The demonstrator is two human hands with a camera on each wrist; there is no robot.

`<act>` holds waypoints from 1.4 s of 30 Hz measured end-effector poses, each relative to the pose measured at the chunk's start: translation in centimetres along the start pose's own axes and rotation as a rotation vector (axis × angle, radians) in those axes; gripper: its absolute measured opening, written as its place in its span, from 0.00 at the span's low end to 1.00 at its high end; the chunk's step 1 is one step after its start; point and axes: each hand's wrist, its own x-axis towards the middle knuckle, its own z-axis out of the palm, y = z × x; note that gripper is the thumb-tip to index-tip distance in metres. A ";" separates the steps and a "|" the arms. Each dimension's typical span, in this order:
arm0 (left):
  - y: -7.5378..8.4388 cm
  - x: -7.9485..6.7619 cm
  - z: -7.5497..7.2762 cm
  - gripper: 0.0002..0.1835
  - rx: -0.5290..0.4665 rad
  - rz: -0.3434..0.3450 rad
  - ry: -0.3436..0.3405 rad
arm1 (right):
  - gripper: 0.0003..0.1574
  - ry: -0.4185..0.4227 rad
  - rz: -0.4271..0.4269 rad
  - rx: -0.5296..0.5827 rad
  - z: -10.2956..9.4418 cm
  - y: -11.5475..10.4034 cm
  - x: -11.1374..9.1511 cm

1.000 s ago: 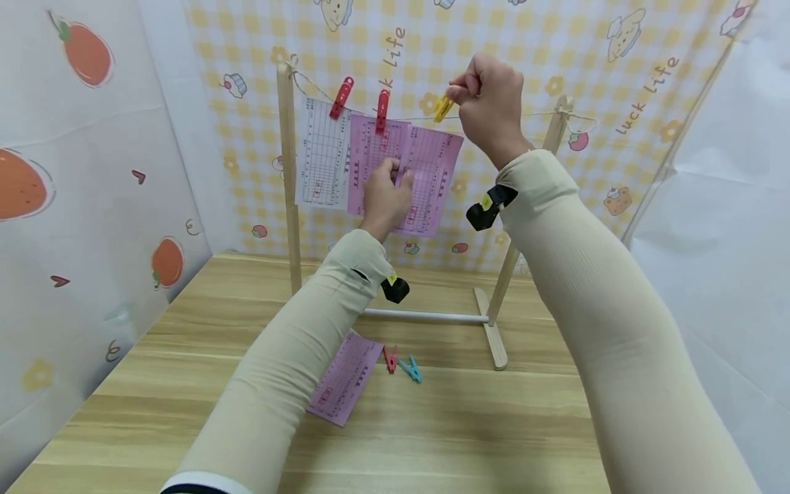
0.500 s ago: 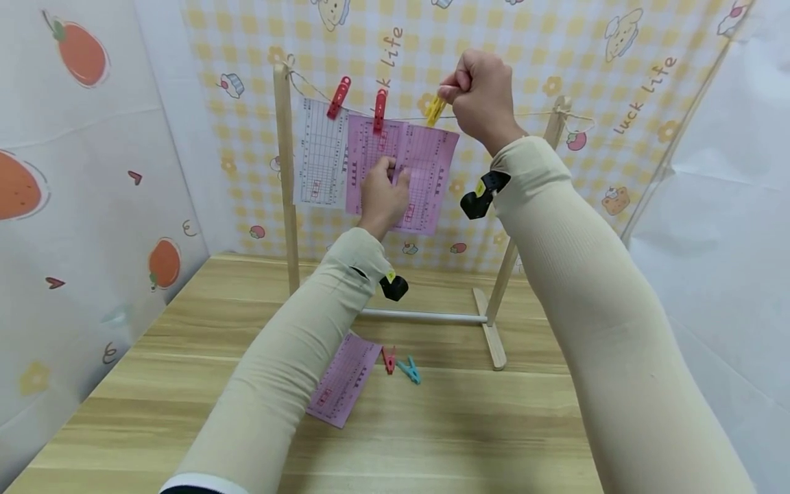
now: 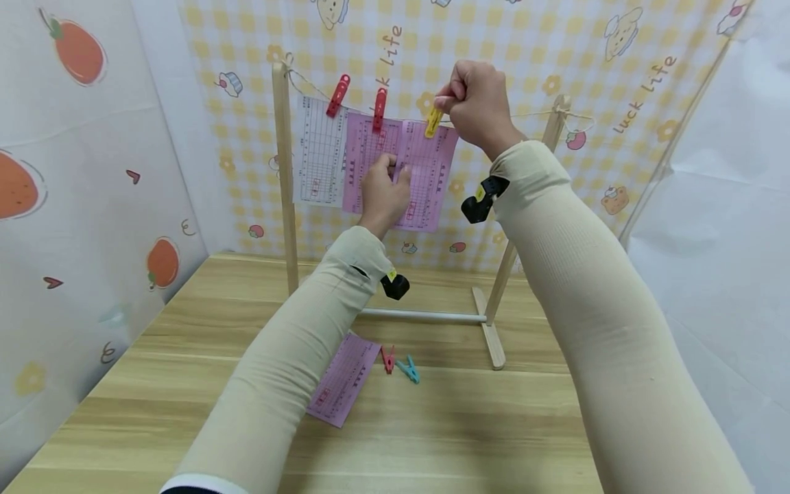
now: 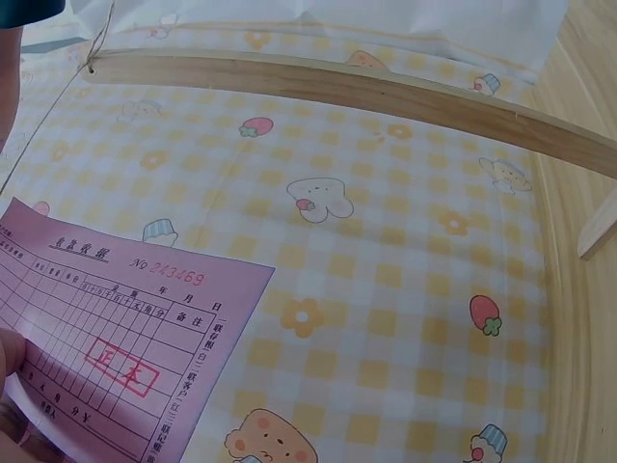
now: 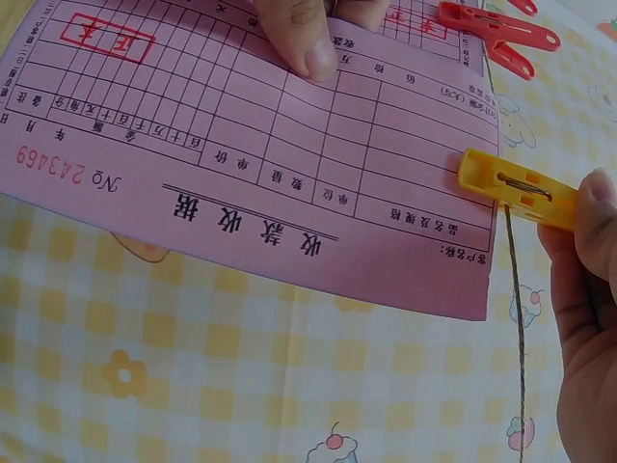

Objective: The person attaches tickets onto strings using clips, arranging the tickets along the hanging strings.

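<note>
With thumb and fingers, my left hand (image 3: pixel 385 195) pinches a pink receipt (image 3: pixel 427 161) by its left side. The receipt lies against the string (image 5: pixel 516 318) at its top edge. My right hand (image 3: pixel 478 103) grips the handle end of a yellow clothespin (image 3: pixel 434 122); in the right wrist view its nose overlaps the receipt's top edge at the string. Just left hangs another pink receipt (image 3: pixel 370 140), partly hidden by my left hand, under a red clothespin (image 3: pixel 379 111). Beyond it a white receipt (image 3: pixel 319 154) hangs from a second red clothespin (image 3: pixel 337 96).
The string runs between two wooden posts (image 3: pixel 284 158) joined low down by a white rod (image 3: pixel 426 316). On the wooden table (image 3: pixel 457 425) lie a pink receipt (image 3: pixel 345 381), partly behind my left sleeve, a red clothespin (image 3: pixel 387 359) and a blue clothespin (image 3: pixel 409 370). A checked cloth (image 3: pixel 247 137) hangs behind.
My right hand has brought the yellow clothespin left and down, from above the string onto the receipt's top edge. My left hand keeps its hold with little movement.
</note>
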 end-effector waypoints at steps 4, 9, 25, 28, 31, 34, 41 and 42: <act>0.0 0.0 0.0 0.12 -0.007 0.003 0.010 | 0.25 -0.011 0.006 0.010 0.0 0.0 -0.1; 0.0 -0.1 -0.1 0.12 -0.023 0.005 0.018 | 0.25 -0.020 0.002 0.022 0.2 -0.1 -0.2; -0.1 0.0 -0.4 0.12 -0.027 -0.014 0.010 | 0.20 -0.108 0.017 0.076 0.0 -0.1 -0.4; -0.2 0.0 -0.5 0.12 -0.026 -0.015 0.004 | 0.17 -0.127 0.008 0.081 -0.1 0.0 -0.6; -0.2 0.0 -0.6 0.12 -0.025 -0.022 -0.003 | 0.12 -0.133 -0.013 0.057 -0.2 0.1 -0.8; -0.3 -0.1 -0.7 0.12 -0.024 -0.030 -0.003 | 0.12 -0.142 -0.017 0.031 -0.1 0.3 -1.0; -0.2 -0.1 -0.8 0.12 -0.002 -0.030 0.006 | 0.19 -0.171 0.010 0.010 -0.1 0.0 -1.0; -0.1 0.0 -0.8 0.12 -0.001 -0.031 0.005 | 0.20 -0.172 0.007 0.011 -0.2 0.0 -1.0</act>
